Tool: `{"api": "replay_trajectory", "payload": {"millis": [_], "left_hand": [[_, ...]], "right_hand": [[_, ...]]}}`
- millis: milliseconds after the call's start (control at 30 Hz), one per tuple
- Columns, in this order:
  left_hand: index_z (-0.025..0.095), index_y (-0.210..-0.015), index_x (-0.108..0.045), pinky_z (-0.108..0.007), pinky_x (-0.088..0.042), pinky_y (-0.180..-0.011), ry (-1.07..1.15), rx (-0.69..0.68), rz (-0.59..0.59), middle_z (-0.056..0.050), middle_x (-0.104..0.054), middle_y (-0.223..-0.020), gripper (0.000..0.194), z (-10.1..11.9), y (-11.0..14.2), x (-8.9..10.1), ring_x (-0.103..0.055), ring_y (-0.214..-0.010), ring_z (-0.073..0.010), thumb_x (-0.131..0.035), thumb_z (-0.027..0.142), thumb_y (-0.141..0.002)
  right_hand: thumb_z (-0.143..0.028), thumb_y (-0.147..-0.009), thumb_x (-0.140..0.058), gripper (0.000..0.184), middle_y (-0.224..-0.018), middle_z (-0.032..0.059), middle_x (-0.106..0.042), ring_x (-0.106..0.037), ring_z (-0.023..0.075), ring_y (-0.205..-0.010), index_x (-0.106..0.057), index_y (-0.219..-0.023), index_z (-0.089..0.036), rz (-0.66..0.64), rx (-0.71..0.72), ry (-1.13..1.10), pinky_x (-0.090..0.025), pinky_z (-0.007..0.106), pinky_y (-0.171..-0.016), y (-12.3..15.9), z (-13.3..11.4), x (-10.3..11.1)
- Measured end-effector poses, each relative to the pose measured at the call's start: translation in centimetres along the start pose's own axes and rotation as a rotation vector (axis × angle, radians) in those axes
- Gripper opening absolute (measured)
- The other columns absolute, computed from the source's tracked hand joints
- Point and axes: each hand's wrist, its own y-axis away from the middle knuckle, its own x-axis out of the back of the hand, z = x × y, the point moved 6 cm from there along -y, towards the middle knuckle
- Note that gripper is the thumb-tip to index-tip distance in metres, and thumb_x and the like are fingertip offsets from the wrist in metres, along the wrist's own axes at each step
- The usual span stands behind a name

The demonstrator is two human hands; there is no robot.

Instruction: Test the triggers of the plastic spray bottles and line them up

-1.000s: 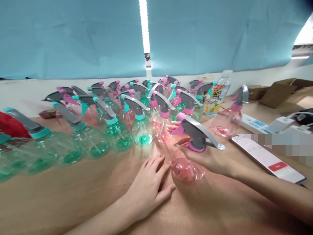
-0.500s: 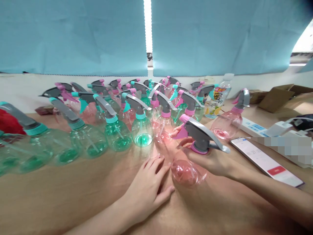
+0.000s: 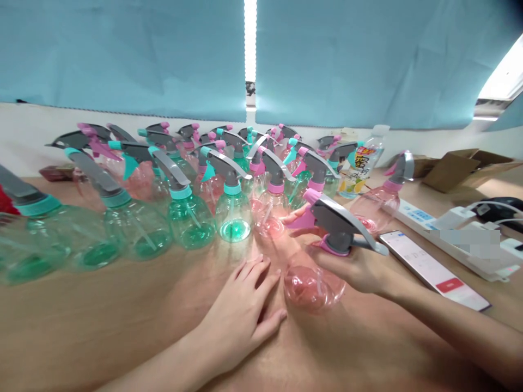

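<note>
My right hand (image 3: 347, 261) is wrapped round the neck of a pink spray bottle (image 3: 314, 288), with fingers by its pink trigger. The bottle's grey and pink spray head (image 3: 341, 220) tops a clear pink body that is low over or on the table; I cannot tell which. My left hand (image 3: 247, 296) lies flat on the wooden table just left of that bottle, fingers spread and holding nothing. Beyond the hands stand a pink spray bottle (image 3: 272, 212) and a green spray bottle (image 3: 232, 218), both upright.
Several more green and pink spray bottles (image 3: 139, 234) crowd the left and back of the table. At right are a phone (image 3: 433, 269), a white power strip (image 3: 461, 239) with plugs, a pink spray bottle (image 3: 379, 201), a labelled drink bottle (image 3: 359, 166) and a cardboard box (image 3: 457, 171).
The view has shifted slightly, so the bottles at left appear further left. My right hand still grips the pink spray bottle, and my left hand stays flat on the table.
</note>
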Motion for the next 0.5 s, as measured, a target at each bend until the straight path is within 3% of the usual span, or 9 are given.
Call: {"api": "replay_trajectory", "payload": {"millis": [67, 233, 500], "left_hand": [[0.017, -0.132, -0.05, -0.053, -0.033, -0.106, -0.006, 0.003, -0.002, -0.015, -0.049, -0.136, 0.047, -0.05, 0.07, -0.15, -0.041, -0.129, -0.0332, -0.053, 0.042, -0.092], [0.015, -0.134, -0.049, -0.054, -0.037, -0.103, -0.07, 0.07, 0.024, -0.018, -0.045, -0.14, 0.048, -0.43, 0.0, -0.12, -0.039, -0.131, -0.0349, -0.052, 0.038, -0.092], [0.013, -0.133, -0.051, -0.054, -0.038, -0.101, -0.1, 0.09, -0.028, -0.019, -0.047, -0.14, 0.047, -0.24, -0.39, 0.23, -0.04, -0.13, -0.0356, -0.051, 0.036, -0.092]], "right_hand": [[-0.022, -0.072, -0.049, 0.01, -0.051, -0.0022, -0.046, -0.051, 0.0188, -0.049, -0.057, -0.075, -0.026, -0.023, -0.014, -0.031, -0.045, 0.034, -0.048, 0.07, 0.07, -0.27], [-0.021, -0.07, -0.052, 0.005, -0.056, -0.0025, -0.048, -0.05, 0.0158, -0.05, -0.051, -0.072, -0.025, 0.09, -0.011, -0.079, -0.048, 0.032, -0.05, 0.15, -0.31, 0.05], [-0.024, -0.074, -0.047, 0.01, -0.053, -0.0022, -0.045, -0.049, 0.0145, -0.052, -0.047, -0.064, -0.023, 0.079, 0.03, -0.011, -0.043, 0.029, -0.049, 0.05, -0.45, 0.05]]}}
